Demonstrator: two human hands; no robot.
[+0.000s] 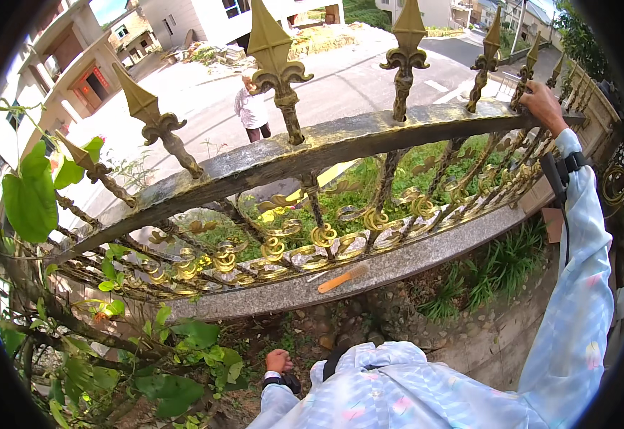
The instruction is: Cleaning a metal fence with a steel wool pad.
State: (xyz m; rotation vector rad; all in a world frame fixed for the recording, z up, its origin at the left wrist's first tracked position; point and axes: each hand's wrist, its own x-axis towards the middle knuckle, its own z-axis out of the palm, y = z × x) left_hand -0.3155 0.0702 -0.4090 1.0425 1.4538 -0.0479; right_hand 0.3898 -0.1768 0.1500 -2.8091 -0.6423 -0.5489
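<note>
My right hand (543, 105) reaches out to the upper right and is at a twisted spear-topped bar of the metal fence (312, 153), just above the worn top rail; whether it grips the bar or something small cannot be made out. Low in front of my body, my left hand (279, 361) hangs with its fingers curled, and nothing shows in it. A brush with an orange handle (338, 279) lies on the granite ledge (269, 294) below the gold-coloured scrollwork. Beside it is a thin pale stick-like item (317, 276).
Leafy vines and branches (177, 386) crowd the lower left. Grassy plants (497, 268) grow below the ledge on the right, by a paved path (483, 343). Beyond the fence a person (251, 107) stands on the road. A coiled hose or cable (616, 182) hangs at the far right.
</note>
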